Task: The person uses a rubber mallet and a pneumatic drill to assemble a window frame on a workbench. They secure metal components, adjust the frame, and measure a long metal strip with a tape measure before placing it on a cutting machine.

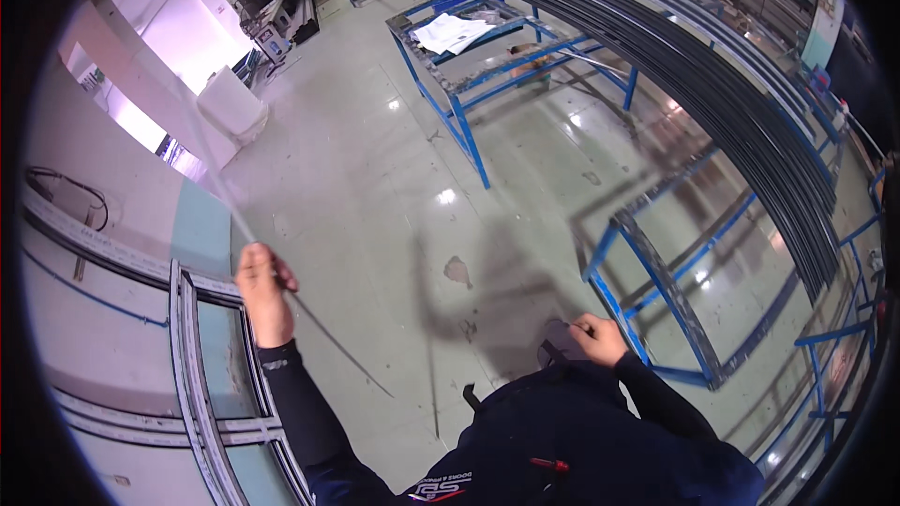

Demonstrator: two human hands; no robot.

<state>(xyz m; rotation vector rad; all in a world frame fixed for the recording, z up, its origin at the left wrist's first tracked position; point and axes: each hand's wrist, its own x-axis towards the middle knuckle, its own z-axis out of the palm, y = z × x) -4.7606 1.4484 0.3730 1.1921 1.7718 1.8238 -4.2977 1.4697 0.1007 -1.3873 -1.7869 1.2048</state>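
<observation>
My left hand (265, 295) is closed around a long thin strip (220, 183), held out at the left. Its pale upper length rises toward the far left wall, and a darker thin end (342, 353) slants down over the floor. The strip's exact kind cannot be made out. Close to my waist at the right, my right hand (600, 339) is curled closed; whatever its fingers may hold is hidden. A grey-purple shape (555, 342), possibly my trouser leg, shows beside it.
Window-like frames (192, 356) lean along the left wall. At the right, long black profiles (712, 84) lie across blue metal stands (656, 300). A blue frame table (459, 84) bearing white papers (453, 33) stands ahead on the shiny floor (375, 197).
</observation>
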